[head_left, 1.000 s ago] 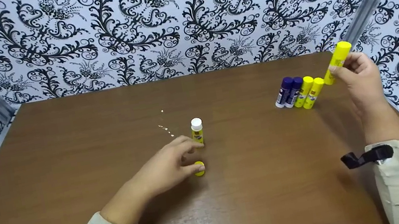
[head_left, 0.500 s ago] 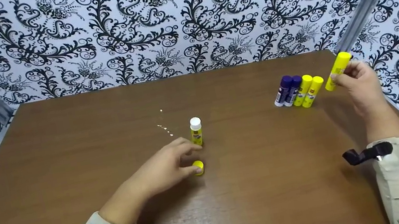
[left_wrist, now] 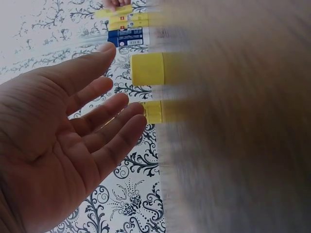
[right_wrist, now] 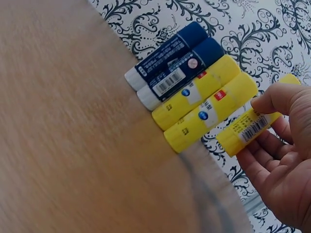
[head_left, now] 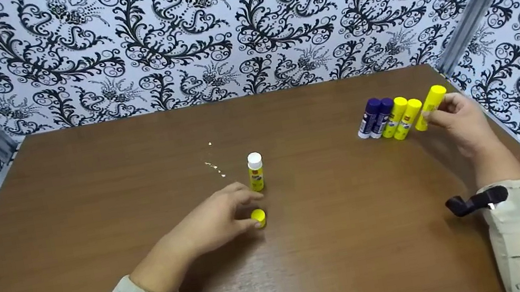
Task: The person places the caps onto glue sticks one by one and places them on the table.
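Observation:
My right hand (head_left: 464, 123) grips a capped yellow glue stick (head_left: 431, 107) between thumb and fingers, just right of a row of standing glue sticks. In that row are two yellow glue sticks (right_wrist: 211, 111) and two purple ones (right_wrist: 182, 73), which look dark blue in the right wrist view. My left hand (head_left: 216, 218) is relaxed over the middle of the table, its fingers apart and holding nothing. By its thumb stands a loose yellow cap (head_left: 259, 218). Beyond its fingertips an uncapped yellow glue stick (head_left: 256, 173) with a white top stands upright.
The brown wooden table (head_left: 133, 152) is backed by patterned black-and-white panels (head_left: 187, 35) with grey metal posts at the corners. Small pale flecks (head_left: 214, 167) lie on the wood left of the uncapped glue stick.
My right hand has lowered the yellow glue stick and brought it left, closer to the row. The left hand has stayed nearly still, its thumb now covering less of the cap.

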Action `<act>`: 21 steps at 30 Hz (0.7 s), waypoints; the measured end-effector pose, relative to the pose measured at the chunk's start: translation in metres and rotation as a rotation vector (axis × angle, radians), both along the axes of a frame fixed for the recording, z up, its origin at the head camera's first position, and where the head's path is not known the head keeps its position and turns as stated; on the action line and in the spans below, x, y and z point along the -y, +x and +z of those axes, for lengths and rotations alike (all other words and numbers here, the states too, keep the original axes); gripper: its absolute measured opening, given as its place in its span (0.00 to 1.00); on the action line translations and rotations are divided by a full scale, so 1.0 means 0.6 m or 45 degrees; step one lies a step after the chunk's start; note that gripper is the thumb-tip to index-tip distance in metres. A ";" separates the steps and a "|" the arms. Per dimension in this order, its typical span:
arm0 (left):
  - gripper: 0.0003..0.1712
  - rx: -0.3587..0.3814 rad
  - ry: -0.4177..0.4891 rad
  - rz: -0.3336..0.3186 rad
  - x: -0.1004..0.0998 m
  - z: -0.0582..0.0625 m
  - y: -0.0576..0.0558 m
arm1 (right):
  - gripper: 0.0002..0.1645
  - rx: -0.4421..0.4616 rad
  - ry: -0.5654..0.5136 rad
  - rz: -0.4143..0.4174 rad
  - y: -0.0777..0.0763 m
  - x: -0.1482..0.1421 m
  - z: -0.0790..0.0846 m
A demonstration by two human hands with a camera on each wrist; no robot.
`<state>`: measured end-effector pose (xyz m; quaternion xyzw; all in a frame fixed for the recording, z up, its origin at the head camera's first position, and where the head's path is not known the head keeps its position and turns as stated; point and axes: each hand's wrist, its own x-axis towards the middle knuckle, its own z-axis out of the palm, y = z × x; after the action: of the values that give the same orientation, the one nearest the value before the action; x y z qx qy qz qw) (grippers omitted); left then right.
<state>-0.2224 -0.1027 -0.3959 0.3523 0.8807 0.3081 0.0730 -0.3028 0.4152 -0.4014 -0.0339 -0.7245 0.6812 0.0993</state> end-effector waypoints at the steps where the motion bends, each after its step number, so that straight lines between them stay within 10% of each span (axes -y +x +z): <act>1: 0.24 -0.004 -0.008 -0.001 0.000 -0.001 0.000 | 0.13 0.011 0.015 0.005 0.000 -0.001 -0.002; 21: 0.24 -0.012 -0.035 -0.008 -0.011 -0.003 0.006 | 0.16 0.167 0.146 0.078 -0.006 -0.008 -0.032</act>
<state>-0.2190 -0.0960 -0.3977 0.3554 0.8841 0.2942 0.0747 -0.3063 0.4201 -0.4207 -0.0502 -0.7681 0.6376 0.0326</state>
